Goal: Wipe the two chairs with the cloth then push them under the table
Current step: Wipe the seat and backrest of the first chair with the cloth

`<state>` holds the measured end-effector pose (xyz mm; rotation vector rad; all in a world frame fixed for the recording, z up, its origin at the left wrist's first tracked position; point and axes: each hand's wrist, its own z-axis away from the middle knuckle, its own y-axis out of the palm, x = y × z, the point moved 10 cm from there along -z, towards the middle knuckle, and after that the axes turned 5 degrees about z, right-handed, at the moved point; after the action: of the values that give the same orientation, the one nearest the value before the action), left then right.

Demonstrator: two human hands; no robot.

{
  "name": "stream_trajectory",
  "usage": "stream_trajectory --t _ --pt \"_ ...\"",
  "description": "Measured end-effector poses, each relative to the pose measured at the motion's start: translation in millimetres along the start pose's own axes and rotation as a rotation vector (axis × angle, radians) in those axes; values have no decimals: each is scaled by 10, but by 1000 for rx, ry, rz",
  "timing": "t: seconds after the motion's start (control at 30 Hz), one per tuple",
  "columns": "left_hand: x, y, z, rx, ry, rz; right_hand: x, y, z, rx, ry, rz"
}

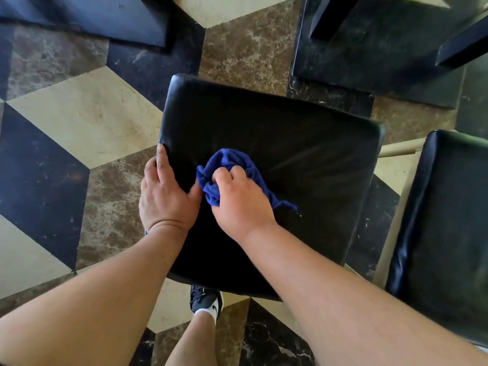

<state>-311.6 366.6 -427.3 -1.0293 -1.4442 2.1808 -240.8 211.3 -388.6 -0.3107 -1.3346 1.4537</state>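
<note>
A black padded chair seat point(290, 143) fills the middle of the view. My right hand point(241, 200) grips a bunched blue cloth point(232, 161) and presses it onto the seat's left half. My left hand point(165, 195) holds the seat's left edge, thumb on top and fingers wrapped over the side. A second black chair seat point(443, 233) stands at the right, close beside the first.
A black table base plate point(369, 62) with dark legs lies on the floor beyond the chair at top right. Another dark base point(105, 17) sits at top left. The floor is patterned marble tile point(79, 120). My shoe point(207, 299) shows under the seat's near edge.
</note>
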Motion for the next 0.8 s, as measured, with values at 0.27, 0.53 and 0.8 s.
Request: stream_trajectory --t 0.27,0.53,0.8 --pt "-5 -31 -2 -23 -21 -26 -728 -268 298 54 -1 121" --pt "-3 -34 -3 -4 -31 -30 -1747 -812 703 25 155 175" --pt "8 -25 0 -3 -35 -37 -1667 -763 723 -39 197 206"
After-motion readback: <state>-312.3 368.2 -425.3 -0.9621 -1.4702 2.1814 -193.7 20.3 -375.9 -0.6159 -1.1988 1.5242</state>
